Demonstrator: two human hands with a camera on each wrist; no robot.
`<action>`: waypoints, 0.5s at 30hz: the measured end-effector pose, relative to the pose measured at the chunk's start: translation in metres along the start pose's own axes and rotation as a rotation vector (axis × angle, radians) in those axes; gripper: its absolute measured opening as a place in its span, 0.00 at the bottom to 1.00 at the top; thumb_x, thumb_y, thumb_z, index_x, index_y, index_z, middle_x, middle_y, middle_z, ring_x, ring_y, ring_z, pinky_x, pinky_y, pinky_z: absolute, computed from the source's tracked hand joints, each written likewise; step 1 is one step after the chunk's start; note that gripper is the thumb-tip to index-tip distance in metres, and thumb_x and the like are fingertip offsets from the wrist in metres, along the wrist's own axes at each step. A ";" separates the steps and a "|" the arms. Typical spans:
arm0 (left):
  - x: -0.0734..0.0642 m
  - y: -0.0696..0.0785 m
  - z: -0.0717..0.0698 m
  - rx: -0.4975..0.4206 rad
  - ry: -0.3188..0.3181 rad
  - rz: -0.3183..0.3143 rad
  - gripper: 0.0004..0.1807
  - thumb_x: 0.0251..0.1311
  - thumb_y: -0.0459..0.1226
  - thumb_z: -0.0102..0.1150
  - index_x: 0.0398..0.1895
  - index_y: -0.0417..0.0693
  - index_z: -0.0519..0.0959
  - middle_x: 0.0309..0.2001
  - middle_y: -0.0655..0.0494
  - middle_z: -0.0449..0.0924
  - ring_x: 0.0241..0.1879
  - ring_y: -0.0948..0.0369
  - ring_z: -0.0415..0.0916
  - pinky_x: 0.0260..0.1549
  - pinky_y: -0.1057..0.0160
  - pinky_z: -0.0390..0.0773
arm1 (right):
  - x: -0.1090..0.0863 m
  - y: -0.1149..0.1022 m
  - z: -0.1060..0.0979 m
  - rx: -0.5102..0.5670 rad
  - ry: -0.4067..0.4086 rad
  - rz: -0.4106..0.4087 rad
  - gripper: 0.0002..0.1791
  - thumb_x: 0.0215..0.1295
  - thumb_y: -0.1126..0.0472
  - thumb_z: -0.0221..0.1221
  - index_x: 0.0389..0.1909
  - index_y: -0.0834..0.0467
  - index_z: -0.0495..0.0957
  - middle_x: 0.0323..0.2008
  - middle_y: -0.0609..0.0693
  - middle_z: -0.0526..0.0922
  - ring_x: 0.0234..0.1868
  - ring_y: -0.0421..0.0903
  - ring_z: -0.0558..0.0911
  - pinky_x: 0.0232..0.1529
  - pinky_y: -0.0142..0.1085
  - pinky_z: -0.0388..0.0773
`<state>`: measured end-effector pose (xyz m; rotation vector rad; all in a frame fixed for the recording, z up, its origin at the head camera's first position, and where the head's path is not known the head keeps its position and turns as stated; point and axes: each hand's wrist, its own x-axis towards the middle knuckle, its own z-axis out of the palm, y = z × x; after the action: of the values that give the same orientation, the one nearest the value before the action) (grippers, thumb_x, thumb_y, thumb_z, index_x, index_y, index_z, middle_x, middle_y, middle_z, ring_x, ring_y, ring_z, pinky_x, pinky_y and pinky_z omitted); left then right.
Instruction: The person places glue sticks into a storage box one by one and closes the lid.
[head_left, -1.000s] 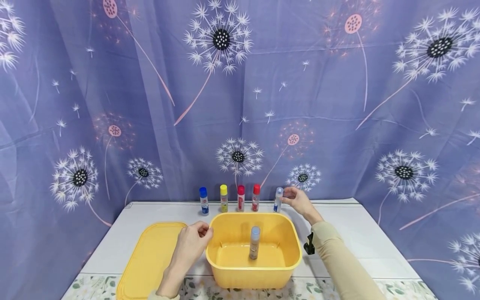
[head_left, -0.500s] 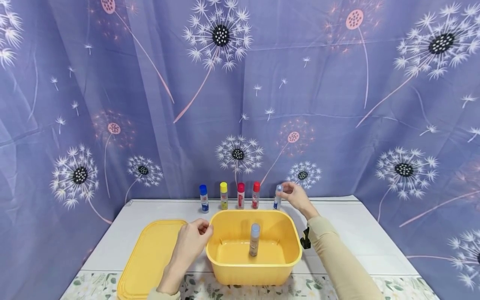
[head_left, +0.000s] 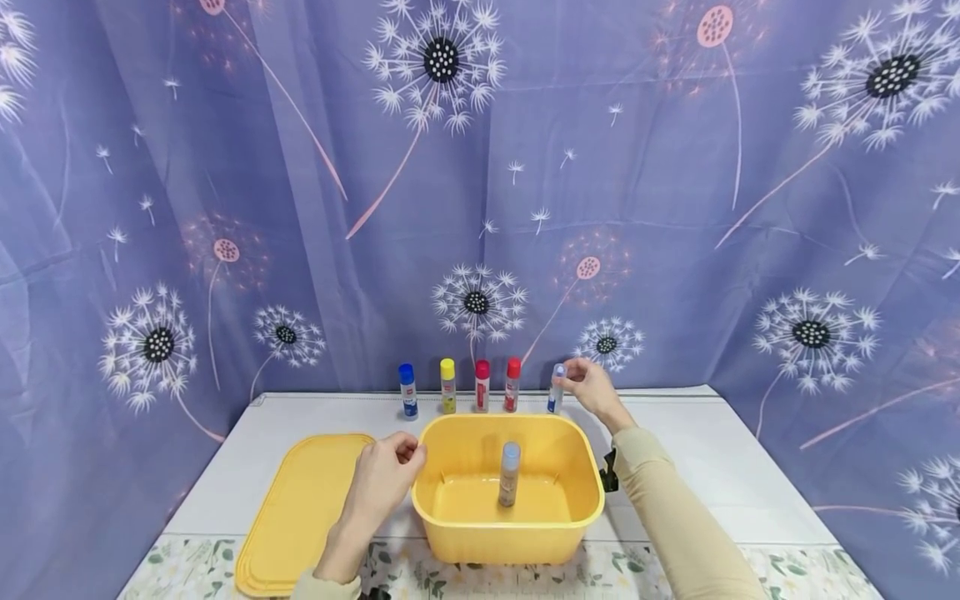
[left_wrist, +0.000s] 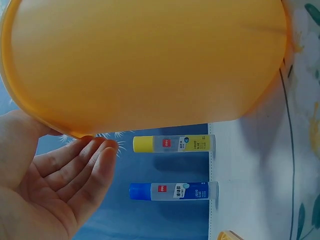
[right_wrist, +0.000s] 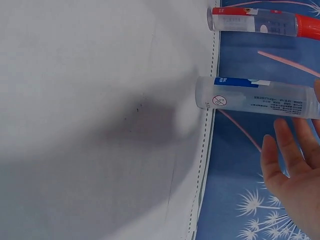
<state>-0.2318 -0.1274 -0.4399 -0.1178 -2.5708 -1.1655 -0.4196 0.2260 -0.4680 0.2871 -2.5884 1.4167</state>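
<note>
My right hand [head_left: 592,390] pinches the top of a clear glue bottle [head_left: 555,392] with a blue label, standing upright at the table's back edge. In the right wrist view this bottle [right_wrist: 250,97] shows its clear body, while its cap end leaves the frame among the fingers. My left hand [head_left: 384,477] grips the left rim of a yellow plastic box [head_left: 510,546]; the left wrist view has the thumb behind the rim and fingertips against it. Inside the box stands another glue bottle [head_left: 509,475] with a pale, translucent cap.
Glue bottles with a blue cap [head_left: 408,392], a yellow cap [head_left: 447,386] and two red caps, one of them a red-capped bottle [head_left: 512,385], line the back edge. A yellow lid [head_left: 300,517] lies flat left of the box. Behind hangs a blue dandelion curtain [head_left: 375,167].
My right hand has closed in slightly leftward, its fingers now over the top of the glue bottle. The left hand stays on the box rim. The head view has shifted a little.
</note>
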 end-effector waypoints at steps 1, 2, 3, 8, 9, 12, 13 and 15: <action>0.000 0.000 0.000 0.002 0.004 0.007 0.05 0.62 0.38 0.62 0.32 0.48 0.83 0.23 0.63 0.77 0.23 0.66 0.72 0.26 0.65 0.74 | 0.001 0.000 0.000 0.000 0.005 -0.007 0.20 0.60 0.60 0.68 0.49 0.66 0.77 0.40 0.57 0.83 0.43 0.53 0.81 0.45 0.43 0.77; 0.000 0.000 0.000 0.003 0.008 0.014 0.04 0.62 0.38 0.62 0.32 0.48 0.83 0.23 0.63 0.77 0.23 0.66 0.72 0.26 0.65 0.74 | 0.001 0.000 0.000 -0.005 0.007 -0.012 0.20 0.60 0.60 0.68 0.49 0.66 0.77 0.40 0.57 0.83 0.43 0.53 0.81 0.45 0.43 0.77; 0.001 -0.001 0.000 0.005 0.012 0.022 0.04 0.62 0.38 0.62 0.32 0.48 0.83 0.23 0.63 0.77 0.23 0.66 0.72 0.26 0.65 0.74 | 0.002 0.000 0.000 -0.001 0.011 -0.014 0.19 0.60 0.61 0.68 0.48 0.66 0.77 0.40 0.57 0.83 0.43 0.53 0.81 0.45 0.43 0.77; 0.001 -0.002 0.001 0.013 0.014 0.035 0.04 0.62 0.38 0.62 0.31 0.48 0.83 0.23 0.64 0.77 0.23 0.67 0.72 0.26 0.65 0.74 | 0.001 0.000 0.000 -0.027 0.018 -0.001 0.18 0.60 0.60 0.68 0.47 0.64 0.77 0.39 0.56 0.83 0.42 0.51 0.82 0.44 0.41 0.77; 0.001 -0.002 0.001 0.012 0.014 0.036 0.04 0.62 0.38 0.62 0.31 0.48 0.83 0.23 0.63 0.77 0.23 0.67 0.72 0.26 0.65 0.74 | 0.001 0.000 -0.001 -0.030 0.022 0.000 0.18 0.59 0.60 0.68 0.46 0.64 0.77 0.39 0.55 0.83 0.41 0.51 0.82 0.44 0.41 0.77; 0.001 -0.001 0.001 0.007 0.018 0.035 0.04 0.62 0.38 0.62 0.31 0.48 0.83 0.23 0.64 0.77 0.23 0.67 0.71 0.26 0.66 0.73 | 0.001 -0.001 -0.002 -0.039 0.024 -0.013 0.17 0.60 0.60 0.68 0.46 0.65 0.77 0.38 0.56 0.84 0.41 0.51 0.82 0.44 0.42 0.77; 0.001 -0.001 0.001 0.004 0.019 0.036 0.04 0.62 0.38 0.62 0.31 0.48 0.83 0.23 0.63 0.77 0.22 0.67 0.71 0.26 0.66 0.73 | 0.001 -0.001 -0.003 -0.038 0.025 -0.015 0.17 0.60 0.60 0.68 0.46 0.64 0.77 0.38 0.56 0.84 0.41 0.51 0.82 0.44 0.42 0.77; 0.001 0.000 0.001 0.001 0.019 0.038 0.04 0.62 0.37 0.62 0.31 0.48 0.83 0.23 0.63 0.77 0.22 0.67 0.71 0.25 0.66 0.73 | 0.000 -0.002 -0.004 -0.042 0.021 -0.022 0.17 0.60 0.60 0.67 0.46 0.65 0.78 0.38 0.55 0.84 0.41 0.51 0.83 0.43 0.42 0.78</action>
<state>-0.2327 -0.1270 -0.4405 -0.1540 -2.5412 -1.1460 -0.4190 0.2288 -0.4643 0.2919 -2.5865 1.3492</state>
